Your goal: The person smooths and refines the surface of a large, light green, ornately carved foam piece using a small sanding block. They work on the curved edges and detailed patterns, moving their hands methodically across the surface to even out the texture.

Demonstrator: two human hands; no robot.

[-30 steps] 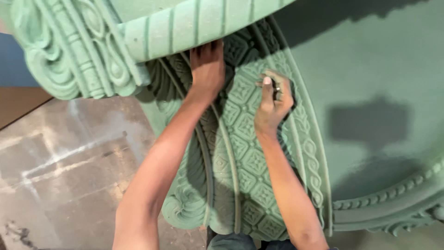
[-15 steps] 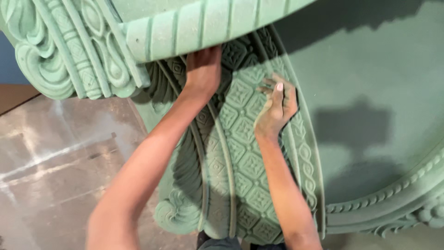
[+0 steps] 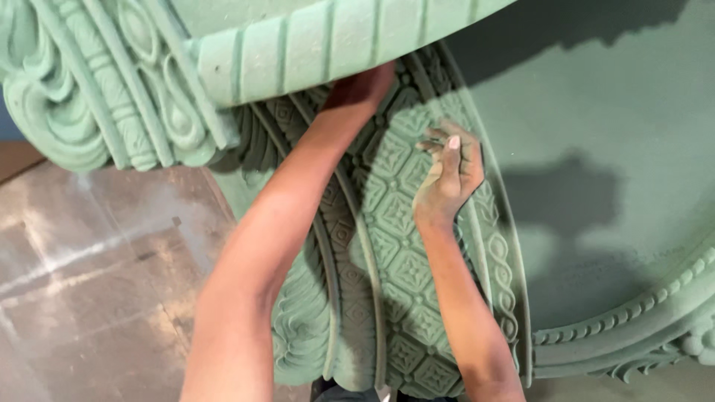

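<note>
Curling our right hand (image 3: 450, 175) loosely, its grip closed on nothing we can make out, we rub fingertips along the green carved panel (image 3: 395, 246) standing before us. Our left hand (image 3: 361, 89), grip hidden under the fluted moulding (image 3: 328, 45), should steady it while we press lightly.

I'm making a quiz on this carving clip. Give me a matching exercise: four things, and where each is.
Things:
1. left hand
2. right hand
3. fluted green moulding
4. concrete floor

Places:
A. lower left, beneath the carving
B. on the diamond-patterned band
C. across the top, above the arms
D. partly tucked under the moulding

Pairs: 1-D, 2-B, 3-C, 4-A
</note>
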